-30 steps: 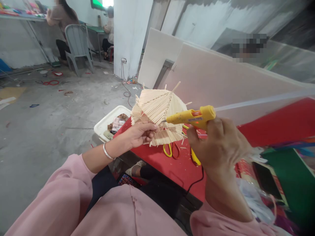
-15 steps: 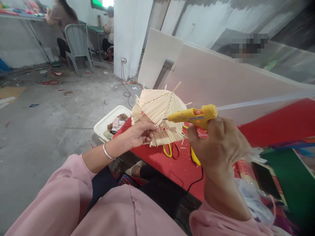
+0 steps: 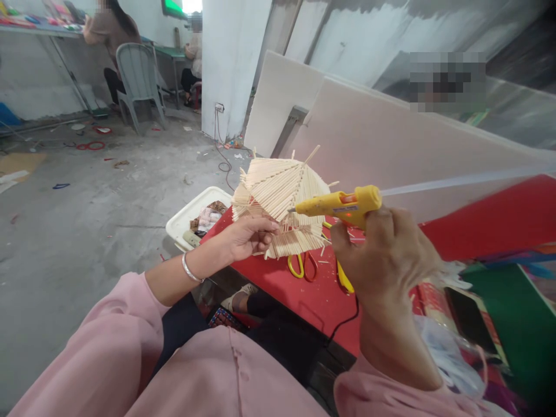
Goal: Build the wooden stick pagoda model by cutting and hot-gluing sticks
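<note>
Left grip (image 3: 251, 236) pinches the stick model (image 3: 273, 191) over the red bench (image 3: 297, 298); my right grip (image 3: 388, 252) wraps the glue gun (image 3: 339, 204). I judge the model light, stiff, brittle: hold its rim gently.

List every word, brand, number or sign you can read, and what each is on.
No text is legible.
Small label on the yellow glue gun in the right hand: marked, but too small and blurred to read.
</note>
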### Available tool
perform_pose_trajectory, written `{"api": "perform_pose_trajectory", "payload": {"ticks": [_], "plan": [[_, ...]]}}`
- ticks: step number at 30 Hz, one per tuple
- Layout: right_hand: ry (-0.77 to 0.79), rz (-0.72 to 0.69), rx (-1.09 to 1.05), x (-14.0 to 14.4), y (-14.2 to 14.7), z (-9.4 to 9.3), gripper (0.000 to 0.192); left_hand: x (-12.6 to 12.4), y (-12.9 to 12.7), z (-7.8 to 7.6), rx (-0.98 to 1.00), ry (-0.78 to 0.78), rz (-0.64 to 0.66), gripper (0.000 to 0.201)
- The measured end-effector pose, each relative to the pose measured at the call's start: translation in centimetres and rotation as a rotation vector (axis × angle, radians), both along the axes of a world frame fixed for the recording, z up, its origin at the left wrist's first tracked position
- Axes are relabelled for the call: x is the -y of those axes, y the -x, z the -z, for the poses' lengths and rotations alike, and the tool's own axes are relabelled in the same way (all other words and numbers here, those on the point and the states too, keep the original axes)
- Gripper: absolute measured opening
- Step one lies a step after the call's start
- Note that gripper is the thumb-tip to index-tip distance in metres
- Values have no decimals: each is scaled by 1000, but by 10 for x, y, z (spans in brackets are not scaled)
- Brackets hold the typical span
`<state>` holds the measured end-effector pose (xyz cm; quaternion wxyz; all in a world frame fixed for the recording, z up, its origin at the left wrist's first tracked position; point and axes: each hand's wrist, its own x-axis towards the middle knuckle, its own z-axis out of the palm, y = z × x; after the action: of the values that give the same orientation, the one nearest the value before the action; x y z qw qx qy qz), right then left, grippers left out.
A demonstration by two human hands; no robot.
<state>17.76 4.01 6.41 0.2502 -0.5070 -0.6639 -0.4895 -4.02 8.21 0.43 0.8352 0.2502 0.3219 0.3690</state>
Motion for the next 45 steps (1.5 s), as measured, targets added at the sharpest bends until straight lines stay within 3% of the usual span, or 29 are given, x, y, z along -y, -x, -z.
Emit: {"api": "perform_pose_trajectory", "payload": {"ticks": [7,13,19,30,34,37,40,42,45], "plan": [[44,-58,-70,1,0,-2,19,0,-1,-1,-7,-7,9,18],[-72,-39,28,-1,0,-1,21,0,-2,-3,-1,2,-7,18],[51,31,-79,2,0,1,23,-1,-1,1,-2,-3,5,18],[-74,25,35,5,1,0,20,1,4,1,26,-15,-54,11],[108,76,-119,7,4,3,29,6,19,2,-14,-31,-134,12],[322,96,-406,10,-3,3,44,20,32,1,-70,-116,-294,12],[474,115,-689,19,-30,11,58,45,39,-3,-109,-275,-467,11],[545,183,-798,32,-56,26,59,65,36,-4,-108,-364,-511,10],[670,347,-867,59,-95,65,52,91,20,5,-117,-362,-409,7]]}}
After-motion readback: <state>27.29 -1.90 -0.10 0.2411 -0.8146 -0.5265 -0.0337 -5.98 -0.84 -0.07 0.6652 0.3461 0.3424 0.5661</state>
